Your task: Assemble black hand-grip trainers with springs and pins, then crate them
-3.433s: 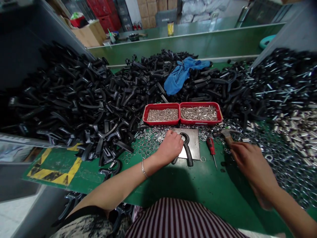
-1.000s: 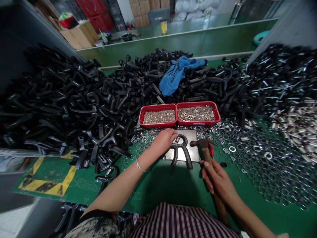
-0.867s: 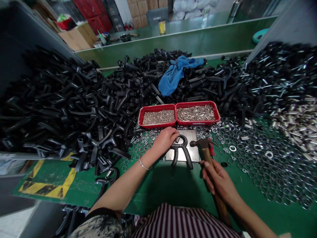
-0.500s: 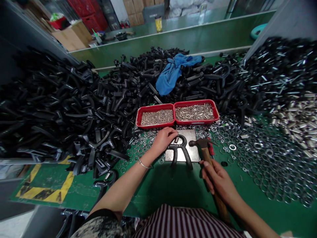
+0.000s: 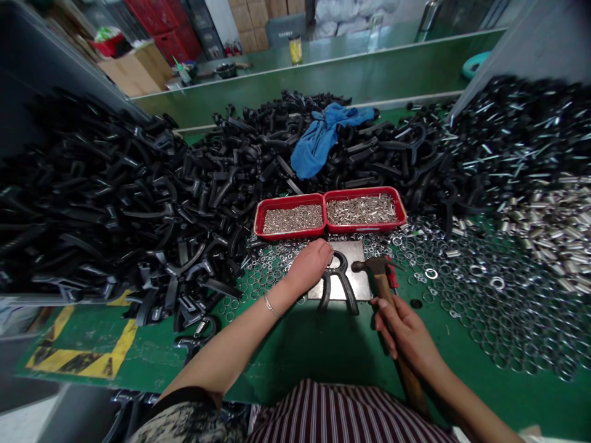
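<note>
A black hand-grip exerciser [image 5: 340, 284] lies on a small steel plate [image 5: 359, 274] at the front of the green bench. My left hand [image 5: 310, 264] rests closed on its top left, by the spring. My right hand [image 5: 406, 332] is wrapped round the wooden handle of a hammer [image 5: 378, 275]. The hammer's head hovers just right of the exerciser, over the plate's right edge. A red-handled screwdriver [image 5: 392, 277] lies partly hidden behind the hammer.
Two red trays [image 5: 329, 213] of small metal parts sit behind the plate. Large heaps of black plastic handles [image 5: 138, 184] fill the left and back, with a blue cloth [image 5: 323, 138] on top. Steel rings [image 5: 466, 277] and metal sleeves [image 5: 549, 227] cover the right.
My right hand has picked the hammer up from the right and brought its head beside the exerciser. Over the last second both hands have stayed almost still.
</note>
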`<control>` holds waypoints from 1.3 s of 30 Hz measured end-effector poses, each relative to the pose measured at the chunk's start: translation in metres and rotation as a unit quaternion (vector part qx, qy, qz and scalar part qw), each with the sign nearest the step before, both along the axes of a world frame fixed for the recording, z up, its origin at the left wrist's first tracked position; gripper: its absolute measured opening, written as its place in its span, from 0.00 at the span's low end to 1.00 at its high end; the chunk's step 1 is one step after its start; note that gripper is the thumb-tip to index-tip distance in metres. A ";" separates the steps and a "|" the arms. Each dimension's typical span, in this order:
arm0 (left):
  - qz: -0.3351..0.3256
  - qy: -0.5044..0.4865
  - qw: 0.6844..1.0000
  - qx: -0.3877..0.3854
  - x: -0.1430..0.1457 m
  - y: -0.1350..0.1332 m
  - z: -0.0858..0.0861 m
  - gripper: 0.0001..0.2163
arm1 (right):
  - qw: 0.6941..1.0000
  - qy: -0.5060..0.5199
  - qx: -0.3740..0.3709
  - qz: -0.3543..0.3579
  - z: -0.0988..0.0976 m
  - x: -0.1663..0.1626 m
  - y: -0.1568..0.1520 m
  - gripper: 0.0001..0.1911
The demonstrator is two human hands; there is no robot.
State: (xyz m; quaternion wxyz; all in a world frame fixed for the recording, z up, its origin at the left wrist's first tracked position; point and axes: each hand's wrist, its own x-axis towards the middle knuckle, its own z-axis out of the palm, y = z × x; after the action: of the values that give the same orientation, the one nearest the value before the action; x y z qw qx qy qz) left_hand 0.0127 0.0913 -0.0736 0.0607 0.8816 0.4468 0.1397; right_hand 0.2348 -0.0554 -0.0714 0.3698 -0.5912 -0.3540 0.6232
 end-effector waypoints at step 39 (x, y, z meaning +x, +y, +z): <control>-0.137 0.144 0.975 0.097 0.000 0.008 0.019 0.12 | 0.999 -0.013 0.032 0.018 0.016 0.000 0.000 0.20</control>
State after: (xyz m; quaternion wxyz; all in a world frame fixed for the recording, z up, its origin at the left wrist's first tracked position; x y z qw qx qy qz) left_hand 0.0131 0.0992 -0.0548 -0.0717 0.9468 0.3106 0.0442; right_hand 0.2351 -0.0559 -0.0553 0.3722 -0.5807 -0.3895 0.6103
